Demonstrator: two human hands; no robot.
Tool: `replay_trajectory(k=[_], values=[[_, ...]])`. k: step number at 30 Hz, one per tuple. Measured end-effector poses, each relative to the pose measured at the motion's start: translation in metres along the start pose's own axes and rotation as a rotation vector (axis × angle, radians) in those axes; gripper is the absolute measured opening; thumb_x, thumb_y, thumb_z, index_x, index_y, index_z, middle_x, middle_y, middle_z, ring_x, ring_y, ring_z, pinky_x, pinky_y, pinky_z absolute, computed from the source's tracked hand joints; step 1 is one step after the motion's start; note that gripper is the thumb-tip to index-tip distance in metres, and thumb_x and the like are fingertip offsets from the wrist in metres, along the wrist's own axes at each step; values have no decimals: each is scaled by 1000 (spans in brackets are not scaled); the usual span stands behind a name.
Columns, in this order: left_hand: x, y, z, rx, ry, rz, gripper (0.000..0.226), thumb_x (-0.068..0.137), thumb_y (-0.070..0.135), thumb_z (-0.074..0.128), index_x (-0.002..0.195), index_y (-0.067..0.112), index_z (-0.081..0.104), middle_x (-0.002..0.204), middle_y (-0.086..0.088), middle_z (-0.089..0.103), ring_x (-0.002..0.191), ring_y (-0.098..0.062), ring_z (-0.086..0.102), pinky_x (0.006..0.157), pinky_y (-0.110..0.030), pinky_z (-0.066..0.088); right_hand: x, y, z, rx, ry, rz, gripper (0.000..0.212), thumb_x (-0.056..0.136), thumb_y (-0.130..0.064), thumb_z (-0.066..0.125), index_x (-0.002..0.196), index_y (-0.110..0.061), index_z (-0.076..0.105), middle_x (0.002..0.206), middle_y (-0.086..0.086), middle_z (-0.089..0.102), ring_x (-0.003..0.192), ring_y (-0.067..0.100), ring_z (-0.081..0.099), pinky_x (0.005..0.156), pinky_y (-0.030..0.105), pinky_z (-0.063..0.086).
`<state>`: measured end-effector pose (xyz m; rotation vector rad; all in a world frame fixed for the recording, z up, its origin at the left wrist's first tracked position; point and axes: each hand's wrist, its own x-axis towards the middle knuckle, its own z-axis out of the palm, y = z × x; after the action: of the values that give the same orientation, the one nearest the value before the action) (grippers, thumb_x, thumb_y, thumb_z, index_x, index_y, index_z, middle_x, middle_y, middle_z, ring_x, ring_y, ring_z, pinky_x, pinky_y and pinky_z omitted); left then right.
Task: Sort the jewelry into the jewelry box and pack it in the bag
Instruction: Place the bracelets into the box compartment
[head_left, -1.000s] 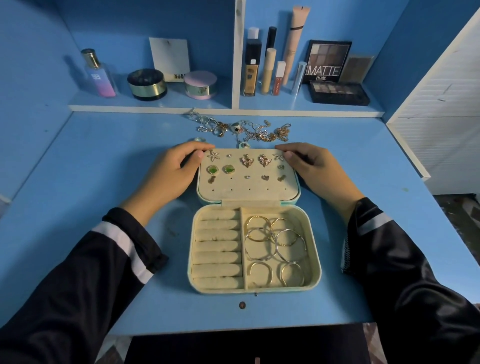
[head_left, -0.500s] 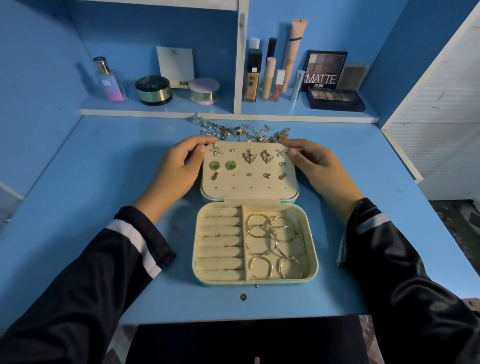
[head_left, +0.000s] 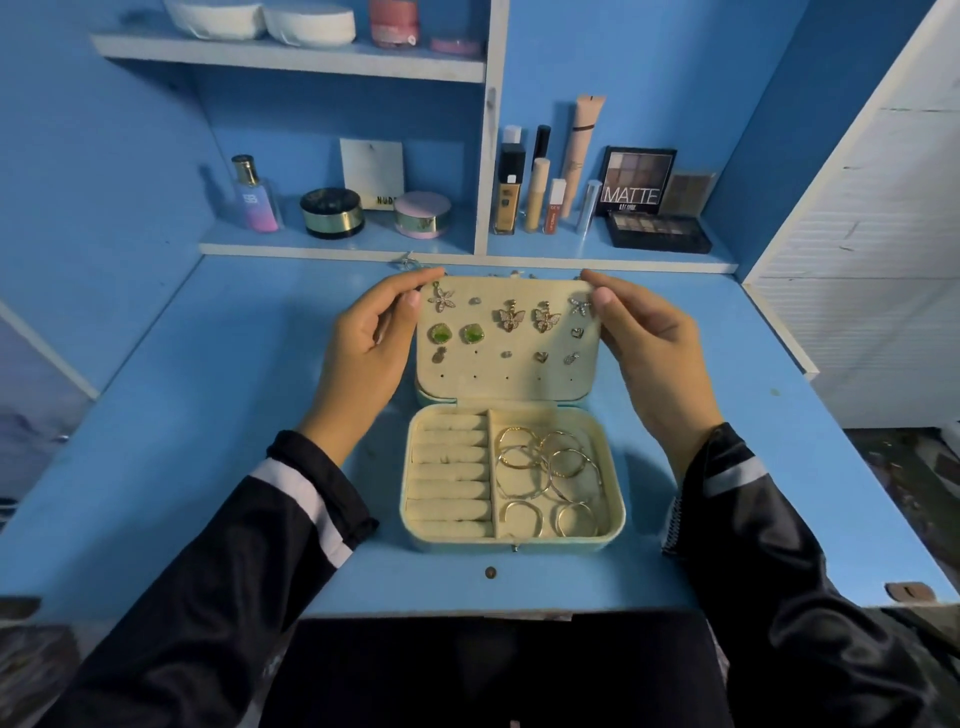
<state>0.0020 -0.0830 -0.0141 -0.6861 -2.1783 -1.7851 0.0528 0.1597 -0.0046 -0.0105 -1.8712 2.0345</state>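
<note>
Blue desk (head_left: 208, 467) under shelves of cosmetics (head_left: 540, 182) carries the open jewelry box (head_left: 511, 541) at its middle. Left hand (head_left: 363, 353) and right hand (head_left: 649, 353) each pinch a far corner of the lid (head_left: 506, 387), thumbs in front, holding it tilted up. Earrings (head_left: 509, 317) stud the lid's panel; gold hoops (head_left: 545, 467) lie in the base's right compartment, beside the ring rolls (head_left: 449, 473)

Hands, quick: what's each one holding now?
Left hand: pinches the lid at its upper left corner.
Right hand: pinches the lid at its upper right corner.
</note>
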Motion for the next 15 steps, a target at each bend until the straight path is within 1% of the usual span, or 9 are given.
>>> replay_trajectory(k=[3, 7, 9, 10, 11, 12, 13, 14, 15], values=[[-5, 8, 1, -23, 29, 2, 27, 103, 14, 48, 125, 11, 64, 124, 6, 67, 118, -8, 60, 100, -24, 46, -5, -7, 2, 19, 39, -10, 30, 85, -25, 66, 110, -9, 71, 114, 4, 71, 112, 21, 64, 102, 37, 49], [-9, 18, 3, -52, 45, -14, 26, 103, 16, 50, 123, 10, 66, 121, 6, 69, 115, -8, 62, 98, -20, 46, -12, -13, 3, 11, 76, -16, 23, 90, -17, 66, 107, -3, 71, 111, 6, 72, 109, 21, 66, 100, 37, 50], [-11, 22, 3, -44, 53, -26, 26, 103, 17, 50, 123, 10, 66, 120, 7, 69, 114, -7, 62, 97, -21, 47, -17, -17, 4, 9, 88, -18, 22, 89, -16, 67, 106, -2, 71, 110, 7, 73, 109, 21, 66, 100, 36, 50], [-12, 23, 3, -44, 54, -44, 27, 103, 19, 50, 122, 11, 67, 117, 7, 70, 110, -7, 64, 95, -21, 47, -20, -19, 5, 11, 94, -17, 22, 89, -16, 67, 105, -2, 72, 109, 8, 73, 109, 21, 67, 99, 36, 50], [-14, 24, 3, -53, 49, -69, 27, 103, 23, 50, 122, 15, 68, 112, 6, 71, 101, -8, 65, 90, -22, 48, -22, -21, 5, 14, 102, -16, 22, 89, -17, 68, 104, -2, 72, 107, 9, 73, 107, 21, 67, 99, 36, 51], [-16, 25, 3, -64, 40, -94, 28, 103, 30, 50, 121, 22, 69, 104, 4, 69, 88, -11, 64, 84, -25, 47, -24, -23, 5, 20, 110, -16, 21, 88, -17, 69, 103, -2, 73, 104, 10, 74, 106, 22, 67, 98, 35, 51], [-19, 27, 4, -74, 33, -115, 29, 102, 39, 49, 120, 30, 69, 97, 1, 64, 78, -15, 58, 80, -29, 44, -27, -24, 5, 24, 120, -17, 21, 88, -18, 70, 102, -2, 74, 102, 11, 74, 105, 22, 68, 98, 35, 51], [-22, 29, 4, -86, 25, -129, 30, 100, 46, 48, 120, 34, 69, 97, 0, 61, 80, -17, 56, 82, -32, 44, -30, -26, 5, 28, 128, -18, 21, 88, -18, 70, 101, -2, 74, 101, 11, 74, 105, 22, 68, 98, 35, 51], [-26, 31, 5, -108, 19, -140, 32, 101, 47, 47, 120, 34, 69, 100, 1, 65, 87, -18, 60, 89, -34, 46, -33, -27, 5, 31, 134, -20, 21, 88, -17, 71, 101, -1, 74, 100, 12, 74, 103, 22, 68, 97, 35, 51]])
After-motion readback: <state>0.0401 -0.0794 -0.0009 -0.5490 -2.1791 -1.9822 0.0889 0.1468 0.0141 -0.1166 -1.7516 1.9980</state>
